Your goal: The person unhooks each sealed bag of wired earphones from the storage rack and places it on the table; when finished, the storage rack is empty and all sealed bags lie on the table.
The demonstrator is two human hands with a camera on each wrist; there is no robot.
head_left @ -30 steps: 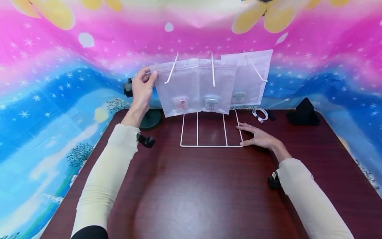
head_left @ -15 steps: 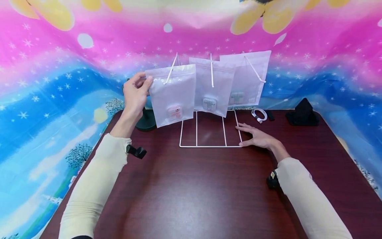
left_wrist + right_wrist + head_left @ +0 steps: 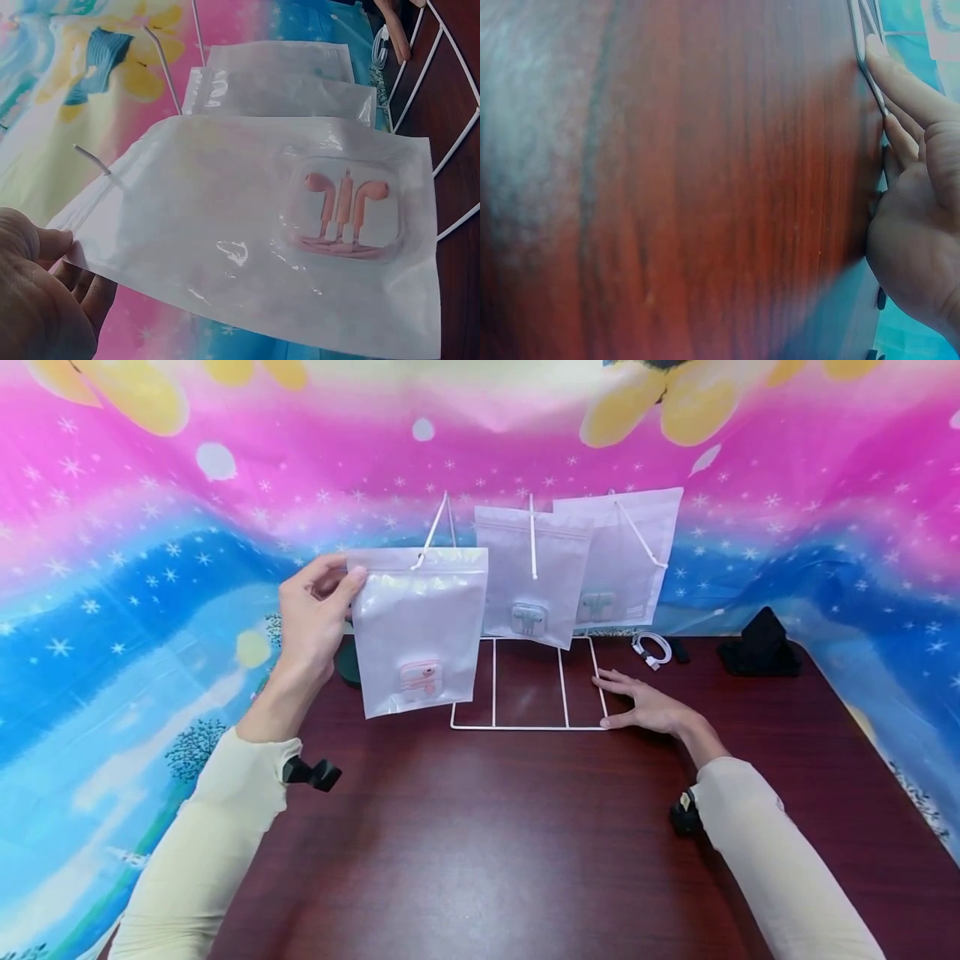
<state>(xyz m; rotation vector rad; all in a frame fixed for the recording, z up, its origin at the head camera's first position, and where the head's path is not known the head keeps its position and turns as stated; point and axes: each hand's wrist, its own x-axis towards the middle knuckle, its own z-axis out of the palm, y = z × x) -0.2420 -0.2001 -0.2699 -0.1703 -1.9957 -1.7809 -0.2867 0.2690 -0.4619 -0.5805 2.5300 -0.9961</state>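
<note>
My left hand (image 3: 315,610) pinches the top left corner of a frosted plastic pouch (image 3: 416,631) that holds pink earphones (image 3: 420,678); the pouch (image 3: 255,232) hangs in the air left of the rack, with its top edge at the tip of the left hook (image 3: 433,533). Two more pouches (image 3: 534,572) (image 3: 626,556) with pale earphones hang on the white wire rack's (image 3: 528,681) other hooks. My right hand (image 3: 645,702) lies flat on the table, its straight fingers (image 3: 900,90) pressing the rack's base wire at the right front corner.
The dark wooden table (image 3: 495,843) carries a coiled white cable (image 3: 652,648) and a black stand (image 3: 761,642) at the back right, and a dark round base (image 3: 347,662) behind the held pouch. A colourful cloth backdrop (image 3: 150,527) closes off the rear and sides.
My left hand has drawn the pink-earphone pouch forward, down and to the left, off the row of hanging pouches. The right hand has stayed on the rack base.
</note>
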